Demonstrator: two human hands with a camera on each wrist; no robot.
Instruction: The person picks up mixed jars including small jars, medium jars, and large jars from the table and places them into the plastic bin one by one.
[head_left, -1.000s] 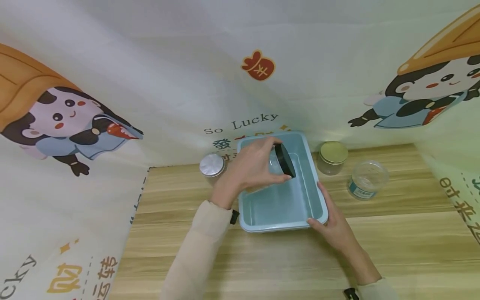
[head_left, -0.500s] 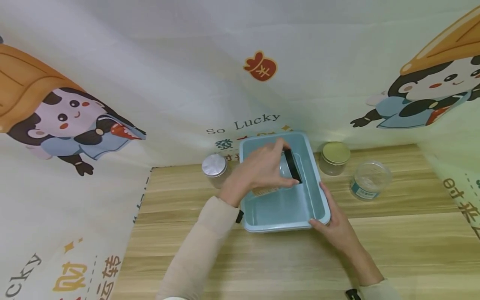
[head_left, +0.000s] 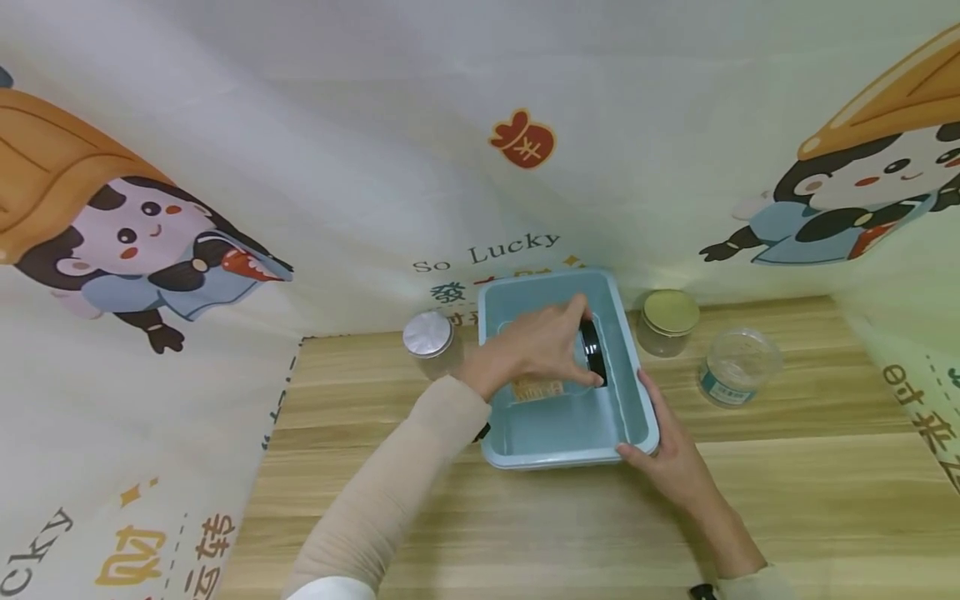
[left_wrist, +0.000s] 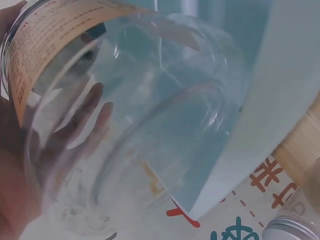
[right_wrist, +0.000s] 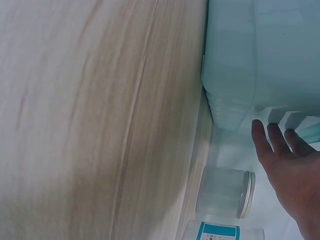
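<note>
On the far left of the wooden table stands a silver-lidded jar, untouched, just beside the bin's left wall. Next to it the left hand reaches over the pale blue plastic bin with its fingers curled round a clear jar with a black lid, holding it on its side low inside the bin, lid toward the right wall; whether the jar already touches the bin floor cannot be told. The left wrist view shows the jar's transparent wall and its orange label, with the fingers seen through it. It looks empty, so likely light; the wall is stiff and smooth, probably slippery and, if glass, breakable, so a wrap round the body near the label seems the safest hold, rather than the lid alone. The right hand rests against the bin's near right corner, fingers fairly straight and a little apart, steadying it rather than clasping it; the right wrist view shows them beside the bin's outer wall. Further right stand a green-lidded jar and an open clear jar with a teal label, well apart from both hands. A cartoon-printed cloth backdrop closes off the far side and both flanks.
</note>
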